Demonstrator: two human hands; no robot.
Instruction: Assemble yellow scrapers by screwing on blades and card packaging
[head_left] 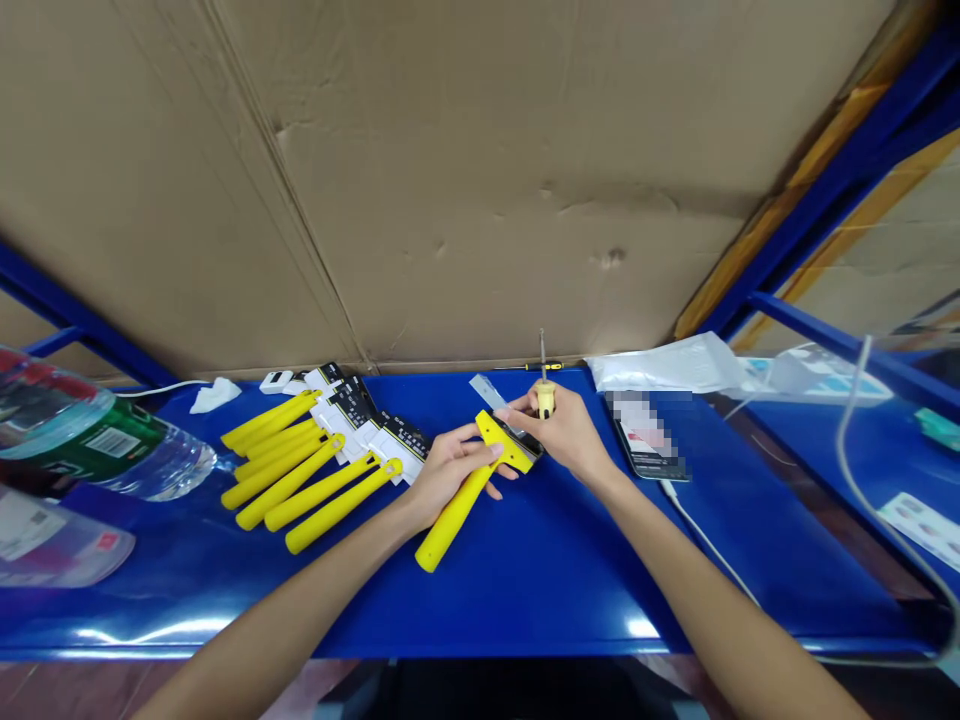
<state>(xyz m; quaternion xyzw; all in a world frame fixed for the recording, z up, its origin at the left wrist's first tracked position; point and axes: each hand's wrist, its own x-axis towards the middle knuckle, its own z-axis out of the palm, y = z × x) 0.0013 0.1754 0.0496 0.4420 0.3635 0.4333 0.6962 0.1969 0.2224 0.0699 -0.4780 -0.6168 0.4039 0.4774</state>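
Observation:
My left hand (454, 465) is closed around the neck of a scraper with a long yellow handle (452, 525). Its wide yellow head tilts up to the right, and a dark piece lies along the head's far side. My right hand (559, 425) grips a screwdriver (545, 398) with a pale yellow handle, its metal shaft pointing up and away. The thumb and fingertips of that hand also touch the dark edge of the scraper head. A flat, pale clear strip (487, 390) lies just beyond the head; whether it touches the scraper is unclear.
Several yellow-handled scrapers (322, 495) with black-and-white cards lie at left on the blue table (547, 600). A large bottle (112, 440) lies beyond them. A thin screwdriver (544, 366) rests by the cardboard wall. A phone (649, 440) with a white cable and plastic bags (664, 365) are at right.

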